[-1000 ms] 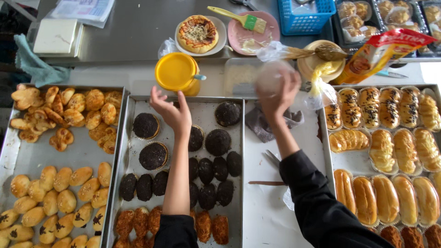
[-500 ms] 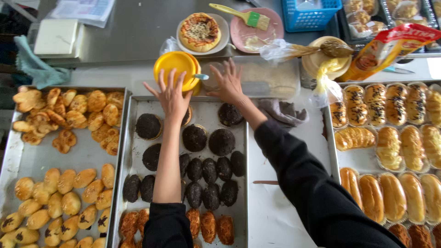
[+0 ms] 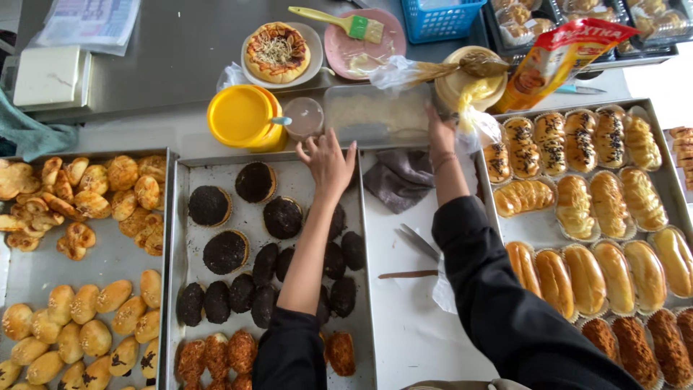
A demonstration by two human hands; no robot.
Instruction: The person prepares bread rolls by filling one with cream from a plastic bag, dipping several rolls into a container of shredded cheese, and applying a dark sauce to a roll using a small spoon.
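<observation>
Reaching forward, the left hand [image 3: 328, 162] hovered with fingers spread and empty over the far edge of the middle tray [image 3: 180, 238], which held four round dark buns [image 3: 225, 251]. The right hand [image 3: 439, 133] gripped the right end of one clear rectangular container [image 3: 375, 115] just beyond that tray, its long axis running left-right beside one yellow tub [image 3: 244, 117].

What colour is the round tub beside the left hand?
The round tub is bright yellow, lid and wall alike. It shows best in the head view, just beyond the left hand.
</observation>
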